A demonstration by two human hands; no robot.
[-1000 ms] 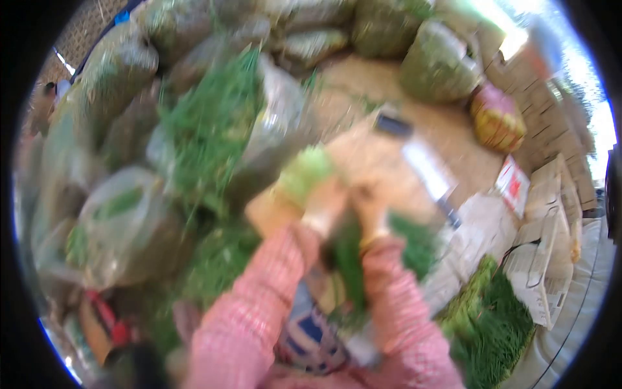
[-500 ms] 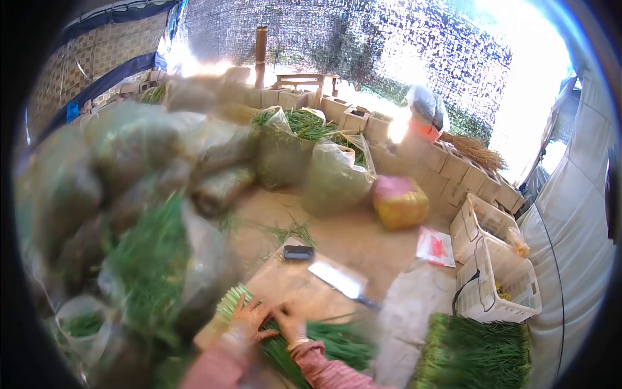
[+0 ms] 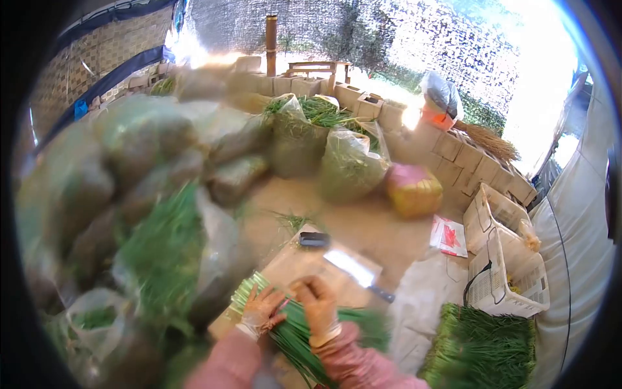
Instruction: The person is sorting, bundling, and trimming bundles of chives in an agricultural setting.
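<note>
A bunch of long green chives [image 3: 299, 337] with pale stem ends lies across a wooden board [image 3: 285, 272]. My left hand [image 3: 260, 310] rests over the bunch near its stem ends, fingers stretched across it and the thumb on the near side, gripping it. Close by, my right hand [image 3: 317, 305] is raised just above the leaves with its fingers pinched together; what they hold is too small to make out. A small pink strip [image 3: 284, 303] shows between the hands. On the board lie a knife [image 3: 350, 267] with a wide shiny blade and a black object [image 3: 314, 240].
Left of the board, plastic bags of greens [image 3: 162, 246] are piled. Neatly stacked chives [image 3: 486, 343] lie at the lower right, beside a white crate [image 3: 508, 279]. Bagged greens [image 3: 353, 162] and a pink-and-yellow bundle [image 3: 414, 191] stand farther back, before a block wall [image 3: 447, 146].
My right hand has lifted from the bunch and closed into a pinch, moving slightly away from my left hand. My left hand stays on the stems. The whole view has shifted a little.
</note>
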